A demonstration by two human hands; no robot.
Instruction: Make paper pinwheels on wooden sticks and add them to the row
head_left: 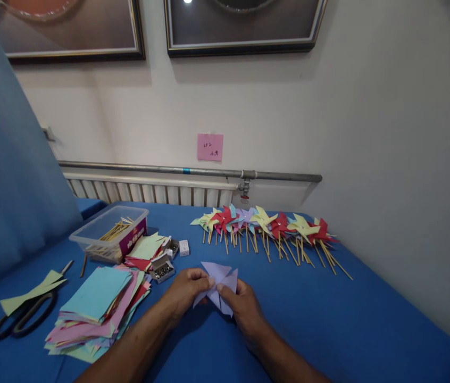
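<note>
Blue cloth covers the whole table (328,319), which is pushed up against a pale wall. Nearest the person, both forearms come in low over the cloth and meet at the middle. The left hand (185,292) and the right hand (244,308) share one piece of lilac paper (219,284), partly folded into pointed flaps; the left fingers are curled in and pinch its left edge, while the right thumb and fingers close on its lower right side. The paper sits just above the cloth, between the two hands.

Left of the hands lies a loose stack of coloured sheets (97,308), turquoise on top, pink and green beneath. Further left, black-handled scissors (21,319) rest under a strip of pale green paper (33,291).

Behind the stack are small open boxes of metal pins (163,270), more cut paper (145,249), and a clear plastic tub (109,231) holding thin wooden sticks.

Beyond the hands, a row of finished pinwheels (265,226) on sticks lies across the cloth, red, yellow, lilac and green, overlapping one another.

At the back, a white radiator (149,191) runs under a grey pipe (189,171), a pink note (210,147) is stuck to the wall, and two framed pictures (241,26) hang above.
</note>
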